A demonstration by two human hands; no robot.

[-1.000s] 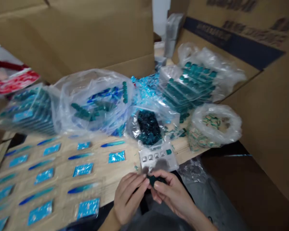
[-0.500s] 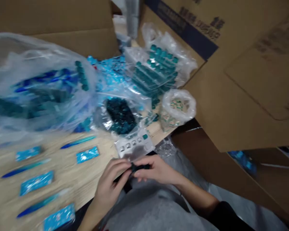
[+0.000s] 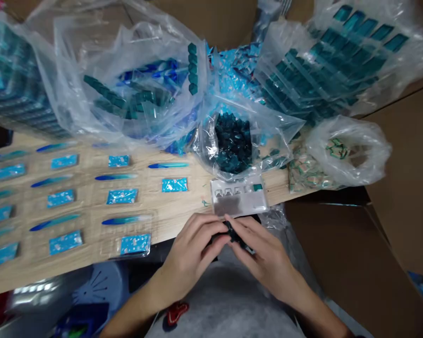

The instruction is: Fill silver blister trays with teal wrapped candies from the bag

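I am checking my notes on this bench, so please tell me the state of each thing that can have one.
left hand: pinched on the dark teal piece
right hand: pinched on the same piece
clear tray: lies flat, rightmost slot filled, other slots empty
bag of dark pieces: open
right-side bag: open, rim rolled down

1. Plastic bags (image 3: 134,94) crowd the far half of the table (image 3: 155,206); we find no gap between them.
2. A clear tray (image 3: 239,201) sits at the near edge.
3. Blue packets (image 3: 121,195) fill our left; the bare strip (image 3: 199,180) beside the tray is open.
4. Cardboard (image 3: 405,188) walls our right.
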